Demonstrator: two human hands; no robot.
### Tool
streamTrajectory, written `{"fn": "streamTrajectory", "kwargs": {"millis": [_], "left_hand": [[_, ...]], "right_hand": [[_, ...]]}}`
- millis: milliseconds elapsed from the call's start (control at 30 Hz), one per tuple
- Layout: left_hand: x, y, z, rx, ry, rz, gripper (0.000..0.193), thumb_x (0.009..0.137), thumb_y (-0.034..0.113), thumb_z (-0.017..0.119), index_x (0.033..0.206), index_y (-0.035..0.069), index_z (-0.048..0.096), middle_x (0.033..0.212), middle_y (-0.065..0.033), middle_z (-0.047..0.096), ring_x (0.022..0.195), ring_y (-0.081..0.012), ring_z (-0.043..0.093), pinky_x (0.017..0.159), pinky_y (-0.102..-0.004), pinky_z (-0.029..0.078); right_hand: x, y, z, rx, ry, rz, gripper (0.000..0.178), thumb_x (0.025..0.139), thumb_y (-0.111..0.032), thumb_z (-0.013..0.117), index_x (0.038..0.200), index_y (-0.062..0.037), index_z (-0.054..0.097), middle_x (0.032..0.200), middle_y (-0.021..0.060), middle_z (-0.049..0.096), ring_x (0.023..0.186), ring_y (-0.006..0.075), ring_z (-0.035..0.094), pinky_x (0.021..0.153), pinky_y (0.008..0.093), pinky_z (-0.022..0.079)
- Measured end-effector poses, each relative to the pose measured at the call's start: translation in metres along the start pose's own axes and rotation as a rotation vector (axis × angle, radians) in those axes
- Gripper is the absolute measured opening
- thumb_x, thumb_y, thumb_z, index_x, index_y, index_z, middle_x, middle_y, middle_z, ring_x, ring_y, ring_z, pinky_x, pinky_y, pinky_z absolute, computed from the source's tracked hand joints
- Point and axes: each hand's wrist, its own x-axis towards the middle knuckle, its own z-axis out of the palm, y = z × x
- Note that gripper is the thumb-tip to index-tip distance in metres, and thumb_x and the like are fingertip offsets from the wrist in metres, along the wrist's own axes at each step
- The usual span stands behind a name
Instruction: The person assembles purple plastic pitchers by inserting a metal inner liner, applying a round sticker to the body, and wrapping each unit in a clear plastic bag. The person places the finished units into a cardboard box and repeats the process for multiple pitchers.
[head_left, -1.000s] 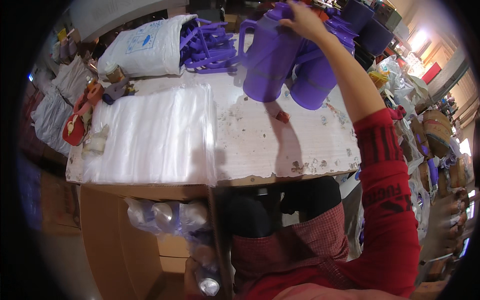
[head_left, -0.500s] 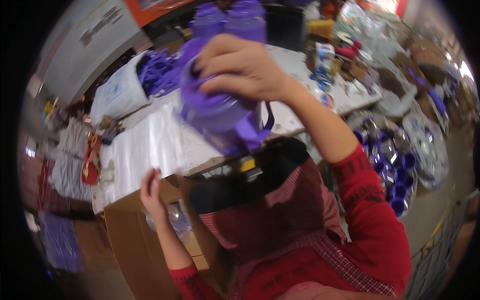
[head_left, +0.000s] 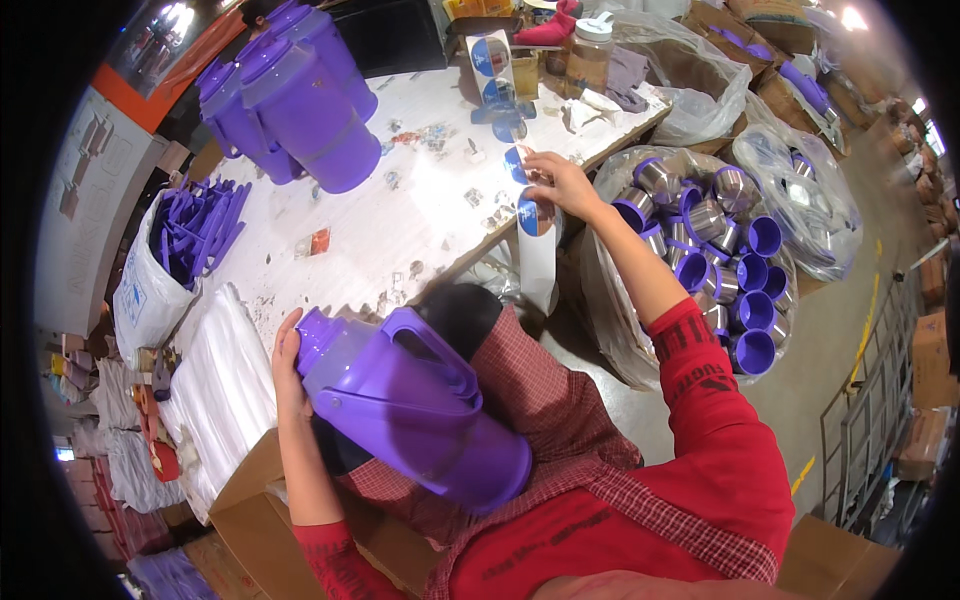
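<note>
On lap: one purple jug [head_left: 410, 405], left hand [head_left: 287, 350] gripping | right hand [head_left: 560, 183] pinching sticker strip [head_left: 535, 235]

Head view — steeply down, close over table [head_left: 400, 215].

Purple plastic jug [head_left: 410, 405]: large, glossy, with a moulded loop handle facing up; lies tilted on its side below the edge of the white table [head_left: 400, 215], top end toward the table. Sticker strip [head_left: 535, 235]: white backing carrying round blue labels; hangs over that table's edge, running back up to a roll on its surface
</note>
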Motion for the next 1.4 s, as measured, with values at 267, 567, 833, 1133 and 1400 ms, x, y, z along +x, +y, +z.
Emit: {"fn": "streamTrajectory", "kwargs": {"millis": [267, 567, 833, 1133, 1400], "left_hand": [[0.033, -0.019, -0.005, 0.102, 0.082, -0.11, 0.052, 0.093, 0.044, 0.061, 0.123, 0.001, 0.058, 0.111, -0.0108, 0.062, 0.098, -0.0189, 0.062, 0.086, -0.0319, 0.052], [0.017, -0.04, -0.037, 0.262, 0.325, -0.012, 0.055, 0.094, 0.042, 0.061, 0.13, 0.002, 0.053, 0.118, -0.0096, 0.06, 0.109, -0.0173, 0.055, 0.096, -0.0309, 0.043], [-0.161, -0.022, 0.007, 0.358, 0.352, 0.291, 0.022, 0.094, 0.008, 0.058, 0.115, 0.002, 0.061, 0.11, -0.0036, 0.065, 0.099, -0.0144, 0.059, 0.09, -0.027, 0.046], [-0.246, -0.063, 0.042, 0.322, -0.302, 0.239, 0.086, 0.084, 0.056, 0.069, 0.142, 0.0, 0.037, 0.083, -0.0047, 0.067, 0.074, -0.0108, 0.062, 0.07, -0.0258, 0.049], [-0.25, -0.078, 0.037, 0.461, -0.04, 0.102, 0.068, 0.085, 0.01, 0.073, 0.141, 0.005, 0.034, 0.071, -0.0018, 0.064, 0.065, -0.0058, 0.058, 0.063, -0.0212, 0.045]], "right_hand": [[0.003, 0.035, 0.021, -0.062, 0.045, 0.027, 0.021, 0.071, -0.02, 0.08, 0.086, -0.0126, 0.068, 0.088, 0.0005, 0.066, 0.09, 0.0228, 0.06, 0.086, 0.0347, 0.041], [-0.002, 0.021, 0.018, -0.017, 0.036, 0.126, 0.016, 0.073, -0.015, 0.079, 0.08, -0.0055, 0.069, 0.094, 0.0043, 0.072, 0.087, 0.0243, 0.065, 0.079, 0.0353, 0.05], [-0.126, -0.167, -0.015, 0.094, 0.223, 0.046, 0.014, 0.075, -0.004, 0.075, 0.076, -0.0004, 0.061, 0.09, 0.0093, 0.06, 0.083, 0.0217, 0.058, 0.078, 0.0341, 0.047], [-0.222, -0.323, 0.037, 1.353, -0.216, 0.715, 0.007, 0.088, 0.003, 0.065, 0.084, -0.0004, 0.06, 0.115, 0.0086, 0.054, 0.059, 0.0063, 0.053, 0.052, 0.0198, 0.044], [-0.235, -0.313, 0.063, 0.717, -0.148, 0.38, 0.013, 0.081, -0.003, 0.076, 0.077, -0.0011, 0.064, 0.108, 0.0045, 0.054, 0.074, 0.0065, 0.052, 0.064, 0.0218, 0.042]]}}
